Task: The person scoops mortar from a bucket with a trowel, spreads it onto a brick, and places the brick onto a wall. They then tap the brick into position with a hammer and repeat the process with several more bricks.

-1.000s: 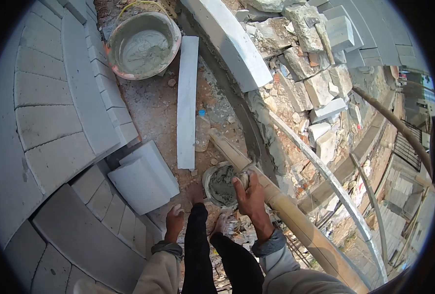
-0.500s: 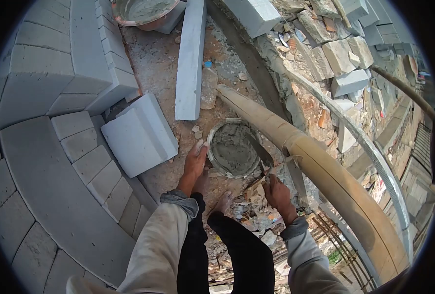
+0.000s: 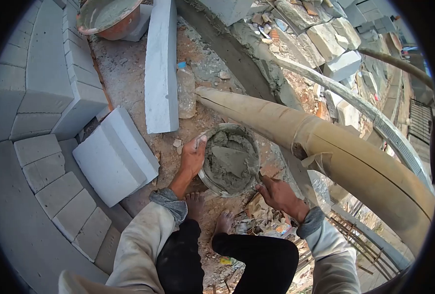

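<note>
A round bucket [image 3: 208, 182] of wet grey mortar [image 3: 227, 176] stands on the ground before my feet. My left hand [image 3: 193, 158] grips its left rim, thumb on top. My right hand [image 3: 280, 196], at the lower right of the bucket, is closed round the handle of a trowel [image 3: 231, 160]. The trowel's blade lies in the mortar, coated with it; most of the handle is hidden by my fingers.
A bamboo pole [image 3: 276, 122] slants past the bucket's right side. Pale blocks [image 3: 114, 157] and a long block [image 3: 161, 73] lie left and ahead. A mortar basin [image 3: 117, 29] stands upper left. Block walls [image 3: 46, 103] rise at left; rubble [image 3: 325, 41] and rebar [image 3: 359, 240] are at right.
The trowel has gone from the bucket's right edge into the mortar, its blade now lying across the middle. The whole view has shifted, and my left hand remains at the rim.
</note>
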`<control>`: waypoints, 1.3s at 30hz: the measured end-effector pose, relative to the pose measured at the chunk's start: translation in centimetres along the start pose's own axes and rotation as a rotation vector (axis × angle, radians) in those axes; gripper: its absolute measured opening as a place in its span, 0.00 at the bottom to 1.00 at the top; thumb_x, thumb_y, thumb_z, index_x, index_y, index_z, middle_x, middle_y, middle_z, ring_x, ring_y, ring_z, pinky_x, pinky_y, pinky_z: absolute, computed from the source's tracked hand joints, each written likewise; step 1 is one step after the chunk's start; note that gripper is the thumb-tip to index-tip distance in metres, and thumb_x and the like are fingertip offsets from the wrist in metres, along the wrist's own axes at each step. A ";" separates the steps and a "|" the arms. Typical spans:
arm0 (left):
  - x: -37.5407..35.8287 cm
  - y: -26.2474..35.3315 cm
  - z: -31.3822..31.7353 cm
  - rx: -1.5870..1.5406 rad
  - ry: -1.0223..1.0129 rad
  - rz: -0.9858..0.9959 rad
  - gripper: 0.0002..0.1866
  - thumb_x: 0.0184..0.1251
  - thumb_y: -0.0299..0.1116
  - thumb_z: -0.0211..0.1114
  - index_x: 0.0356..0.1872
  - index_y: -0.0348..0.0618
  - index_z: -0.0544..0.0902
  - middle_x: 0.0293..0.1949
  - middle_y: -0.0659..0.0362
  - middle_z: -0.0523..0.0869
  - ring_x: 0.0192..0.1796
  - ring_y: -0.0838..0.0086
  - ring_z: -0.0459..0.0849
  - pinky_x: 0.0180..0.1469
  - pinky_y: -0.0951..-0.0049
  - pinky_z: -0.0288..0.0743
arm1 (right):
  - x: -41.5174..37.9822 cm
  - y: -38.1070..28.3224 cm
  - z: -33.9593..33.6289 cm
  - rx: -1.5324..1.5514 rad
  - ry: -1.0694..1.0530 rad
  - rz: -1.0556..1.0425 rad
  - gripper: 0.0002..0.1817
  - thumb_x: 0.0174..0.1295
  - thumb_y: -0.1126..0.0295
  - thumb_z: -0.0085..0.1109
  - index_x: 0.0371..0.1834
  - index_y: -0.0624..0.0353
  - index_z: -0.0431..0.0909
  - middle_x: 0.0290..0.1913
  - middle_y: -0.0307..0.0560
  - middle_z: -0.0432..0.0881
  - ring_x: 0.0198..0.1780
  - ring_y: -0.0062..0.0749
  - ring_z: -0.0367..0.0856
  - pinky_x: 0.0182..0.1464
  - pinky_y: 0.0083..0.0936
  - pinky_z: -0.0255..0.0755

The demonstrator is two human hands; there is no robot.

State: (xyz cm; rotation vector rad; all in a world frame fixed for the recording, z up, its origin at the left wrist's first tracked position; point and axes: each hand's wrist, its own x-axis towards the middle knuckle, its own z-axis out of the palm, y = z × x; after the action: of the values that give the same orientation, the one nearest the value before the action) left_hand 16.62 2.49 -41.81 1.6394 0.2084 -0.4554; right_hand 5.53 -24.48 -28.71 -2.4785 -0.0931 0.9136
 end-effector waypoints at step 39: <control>3.7 -2.4 -1.1 0.104 -0.128 0.238 0.24 0.83 0.45 0.51 0.55 0.30 0.83 0.44 0.65 0.85 0.45 0.80 0.76 0.50 0.77 0.72 | -10.2 13.7 2.1 0.861 0.254 0.165 0.14 0.58 0.66 0.57 0.43 0.62 0.80 0.27 0.35 0.77 0.28 0.19 0.72 0.31 0.24 0.69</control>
State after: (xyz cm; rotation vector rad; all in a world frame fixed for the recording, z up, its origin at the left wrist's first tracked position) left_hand 19.18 3.43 -45.44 1.7054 -0.1068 -0.3920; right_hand -5.09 -37.91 -30.43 -1.7718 0.4943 0.5217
